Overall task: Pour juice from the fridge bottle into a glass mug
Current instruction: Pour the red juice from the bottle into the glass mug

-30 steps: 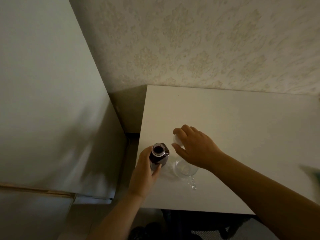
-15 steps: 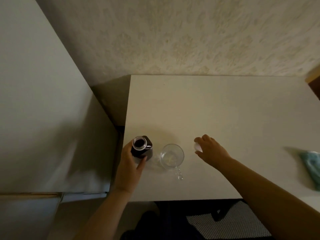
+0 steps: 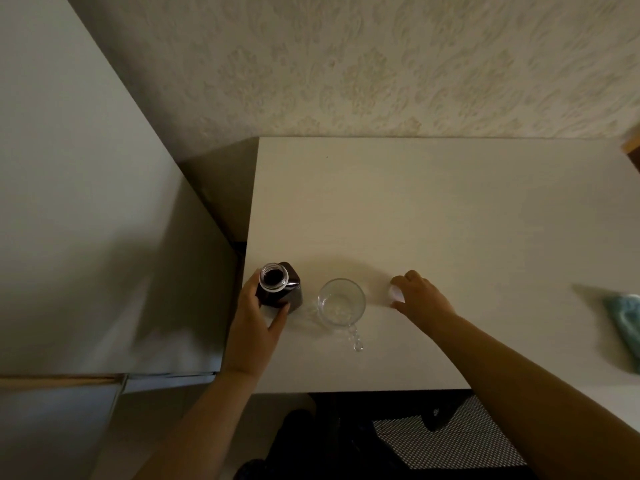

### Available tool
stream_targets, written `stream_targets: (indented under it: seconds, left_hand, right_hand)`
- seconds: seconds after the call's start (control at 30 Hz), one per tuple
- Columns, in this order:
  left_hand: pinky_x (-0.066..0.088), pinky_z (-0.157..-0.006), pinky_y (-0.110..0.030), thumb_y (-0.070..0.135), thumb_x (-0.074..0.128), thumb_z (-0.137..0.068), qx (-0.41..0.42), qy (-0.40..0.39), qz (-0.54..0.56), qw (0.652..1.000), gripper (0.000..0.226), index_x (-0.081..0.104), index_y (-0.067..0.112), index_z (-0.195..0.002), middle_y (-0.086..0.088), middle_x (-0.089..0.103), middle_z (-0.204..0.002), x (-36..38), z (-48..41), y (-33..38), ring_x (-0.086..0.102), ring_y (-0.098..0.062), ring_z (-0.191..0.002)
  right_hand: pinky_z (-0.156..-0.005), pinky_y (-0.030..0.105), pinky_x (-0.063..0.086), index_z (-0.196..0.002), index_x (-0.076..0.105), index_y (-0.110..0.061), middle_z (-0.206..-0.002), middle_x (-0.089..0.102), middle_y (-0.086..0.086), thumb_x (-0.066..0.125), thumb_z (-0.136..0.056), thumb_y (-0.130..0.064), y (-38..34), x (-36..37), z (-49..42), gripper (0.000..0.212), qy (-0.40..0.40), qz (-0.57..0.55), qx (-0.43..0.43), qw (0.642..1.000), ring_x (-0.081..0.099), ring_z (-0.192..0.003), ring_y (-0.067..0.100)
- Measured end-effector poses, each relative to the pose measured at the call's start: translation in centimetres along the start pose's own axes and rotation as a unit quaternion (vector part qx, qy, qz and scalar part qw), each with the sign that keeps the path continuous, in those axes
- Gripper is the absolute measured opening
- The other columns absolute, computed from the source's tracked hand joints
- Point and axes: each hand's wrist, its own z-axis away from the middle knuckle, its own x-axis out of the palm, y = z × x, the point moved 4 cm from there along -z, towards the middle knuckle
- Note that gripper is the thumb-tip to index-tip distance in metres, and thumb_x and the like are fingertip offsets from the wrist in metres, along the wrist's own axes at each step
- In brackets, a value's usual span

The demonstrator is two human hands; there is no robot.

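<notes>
Just beside the round clear-glass mug (image 3: 341, 303): squarish dark bottle (image 3: 278, 287), perhaps plastic.

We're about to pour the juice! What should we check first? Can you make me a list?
1. Bottle is open: ok, the neck is uncovered, with dark juice visible inside.
2. Left hand grips the bottle: ok, fingers wrap round it.
3. Mug stands upright and empty: ok.
4. Mug is near the bottle: ok, it stands just beside it and they are not touching.
5. Right hand is free to steady the mug: not ok, it holds the white cap.
6. How full the bottle is: cannot tell.
</notes>
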Motion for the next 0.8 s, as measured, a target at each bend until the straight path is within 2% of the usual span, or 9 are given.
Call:
stream_targets:
  seconds: [0.07, 0.23, 0.37, 0.47, 0.63, 0.7, 0.8]
  left_hand:
    - [0.047, -0.098, -0.043, 0.018, 0.07, -0.081, 0.002, -0.002, 0.003, 1.0, 0.072, 0.029, 0.013, -0.141, -0.011, 0.042, -0.142, -0.1, 0.0, 0.0, 0.045, -0.026, -0.128]
    - [0.041, -0.102, -0.033, 0.018, 0.071, -0.081, 0.006, -0.008, 0.03, 0.999, 0.074, 0.023, 0.028, -0.137, 0.007, 0.034, -0.138, -0.1, 0.0, -0.1, 0.04, -0.02, -0.13]
    - [0.038, -0.102, -0.024, 0.014, 0.071, -0.081, 0.012, -0.008, 0.041, 0.999, 0.074, 0.024, 0.025, -0.138, 0.002, 0.036, -0.141, 0.0, -0.2, -0.3, 0.037, -0.017, -0.131]
    - [0.033, -0.103, -0.013, 0.012, 0.07, -0.081, 0.014, -0.013, 0.062, 0.998, 0.076, 0.024, 0.024, -0.139, 0.0, 0.035, -0.142, 0.0, -0.2, -0.4, 0.034, -0.013, -0.133]
    - [0.035, -0.106, -0.023, 0.009, 0.071, -0.079, 0.025, -0.021, 0.08, 0.996, 0.077, 0.026, 0.019, -0.141, -0.007, 0.038, -0.144, 0.2, -0.3, -0.7, 0.036, -0.015, -0.134]
    - [0.036, -0.107, -0.027, 0.008, 0.071, -0.078, 0.02, -0.025, 0.097, 0.995, 0.077, 0.027, 0.021, -0.14, -0.004, 0.039, -0.143, 0.1, -0.5, -0.9, 0.037, -0.016, -0.134]
    - [0.035, -0.107, -0.023, 0.006, 0.072, -0.077, 0.022, -0.027, 0.114, 0.993, 0.077, 0.028, 0.027, -0.138, 0.003, 0.039, -0.14, 0.0, -0.7, -0.7, 0.038, -0.012, -0.133]
  right_hand:
    - [-0.087, 0.038, 0.046, -0.126, 0.049, -0.015, -0.12, 0.049, 0.01, 0.064, -0.086, -0.027, 0.0, 0.1, 0.1, 0.045, 0.001, 0.006, 0.002, 1.0, 0.052, -0.107, 0.03]
    - [-0.089, 0.039, 0.048, -0.132, 0.042, -0.018, -0.126, 0.045, 0.008, 0.064, -0.086, -0.029, 0.1, 0.3, 0.5, 0.052, -0.003, 0.013, 0.005, 1.0, 0.051, -0.11, 0.028]
    - [-0.091, 0.036, 0.047, -0.139, 0.034, -0.02, -0.136, 0.039, 0.006, 0.06, -0.088, -0.03, -0.1, 0.0, 1.3, 0.058, 0.004, 0.044, 0.006, 0.999, 0.047, -0.118, 0.025]
    - [-0.089, 0.033, 0.048, -0.136, 0.036, -0.018, -0.136, 0.041, 0.006, 0.057, -0.089, -0.026, -0.5, -0.7, 2.5, 0.052, 0.048, 0.034, 0.012, 0.998, 0.048, -0.115, 0.024]
    - [-0.093, 0.033, 0.047, -0.131, 0.042, -0.018, -0.135, 0.047, 0.003, 0.047, -0.093, -0.038, -2.9, -0.5, 6.1, 0.043, 0.089, -0.058, 0.003, 0.994, 0.049, -0.118, 0.02]
    - [-0.095, 0.035, 0.047, -0.134, 0.038, -0.021, -0.137, 0.046, 0.001, 0.043, -0.09, -0.053, -4.1, 0.3, 7.6, 0.055, 0.076, -0.122, 0.01, 0.99, 0.05, -0.118, 0.016]
    - [-0.096, 0.036, 0.047, -0.141, 0.026, -0.023, -0.143, 0.039, -0.003, 0.044, -0.073, -0.073, -6.0, 1.9, 8.7, 0.087, 0.035, -0.224, 0.048, 0.973, 0.048, -0.119, 0.011]
